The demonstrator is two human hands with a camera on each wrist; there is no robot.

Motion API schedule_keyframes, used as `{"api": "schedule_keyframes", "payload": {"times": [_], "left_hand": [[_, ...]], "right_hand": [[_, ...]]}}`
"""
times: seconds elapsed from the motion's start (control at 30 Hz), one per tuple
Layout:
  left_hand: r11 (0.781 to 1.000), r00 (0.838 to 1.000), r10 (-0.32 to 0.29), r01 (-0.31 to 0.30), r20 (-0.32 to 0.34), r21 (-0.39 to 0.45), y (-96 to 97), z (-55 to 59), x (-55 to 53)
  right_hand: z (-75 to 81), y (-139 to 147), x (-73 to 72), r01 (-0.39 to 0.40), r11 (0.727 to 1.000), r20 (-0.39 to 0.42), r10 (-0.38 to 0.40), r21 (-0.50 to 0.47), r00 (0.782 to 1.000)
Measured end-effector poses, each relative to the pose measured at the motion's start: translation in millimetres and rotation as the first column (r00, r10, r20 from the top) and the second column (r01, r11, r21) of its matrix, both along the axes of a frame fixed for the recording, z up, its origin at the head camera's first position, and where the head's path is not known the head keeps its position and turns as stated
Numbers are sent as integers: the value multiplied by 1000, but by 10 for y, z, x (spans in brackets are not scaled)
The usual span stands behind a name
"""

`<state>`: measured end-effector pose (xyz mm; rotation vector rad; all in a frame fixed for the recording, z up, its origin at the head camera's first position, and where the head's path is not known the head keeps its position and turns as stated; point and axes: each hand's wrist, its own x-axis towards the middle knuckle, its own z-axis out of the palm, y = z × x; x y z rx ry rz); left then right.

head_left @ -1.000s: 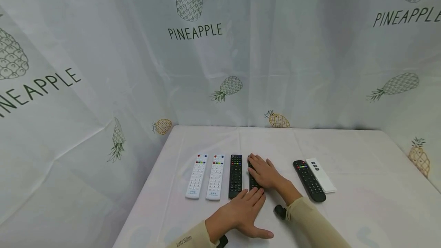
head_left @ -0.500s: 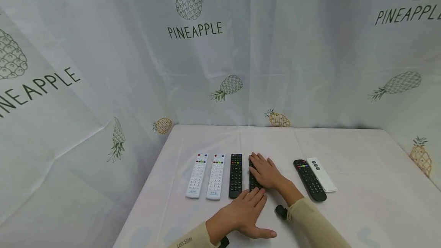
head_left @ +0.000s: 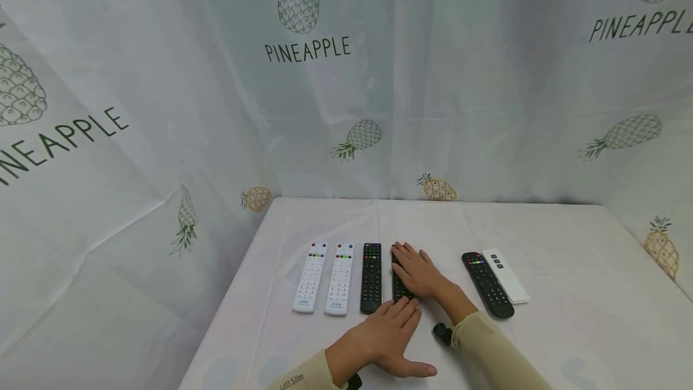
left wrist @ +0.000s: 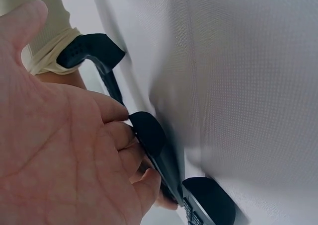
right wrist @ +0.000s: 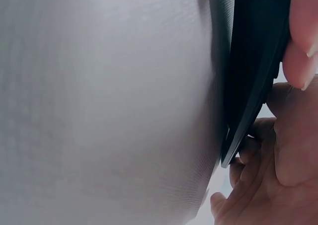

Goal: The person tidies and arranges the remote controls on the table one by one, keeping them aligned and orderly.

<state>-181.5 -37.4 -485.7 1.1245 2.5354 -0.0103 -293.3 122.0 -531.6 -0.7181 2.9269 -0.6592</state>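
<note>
Remote under the hands: a black remote lay fourth in the row on the table, just right of another black remote and two white remotes. Well apart to the right sat a further black remote touching a slim white one.

Handling, by judgement: light, rigid plastic, long and narrow, smooth on the edges and likely to slide on the cloth rather than tip. Not fragile. Best taken by the two long edges near mid-length, or nudged from an end.

Right hand lay over the remote's top, fingers fairly straight and spread, pressing down; the right wrist view showed a fingertip against one long edge and the thumb on the other side, so a light hold across the width, not a firm clench.

Left hand was flat and relaxed on the cloth, thumb splayed, fingertips touching the remote's near end. It gripped nothing.

Pineapple-print curtain behind the table.
</note>
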Motion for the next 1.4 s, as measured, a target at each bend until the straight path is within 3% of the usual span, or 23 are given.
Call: {"api": "schedule_keyframes", "payload": {"times": [0.57, 1.4], "left_hand": [[1000, 998, -24, 23, -61, -15, -8, 75, 40], [999, 994, -25, 23, -103, -24, 27, 43, 45]], "right_hand": [[13, 28, -13, -4, 999, 19, 3, 33, 1000], [40, 57, -42, -41, 998, 59, 38, 48, 998]]}}
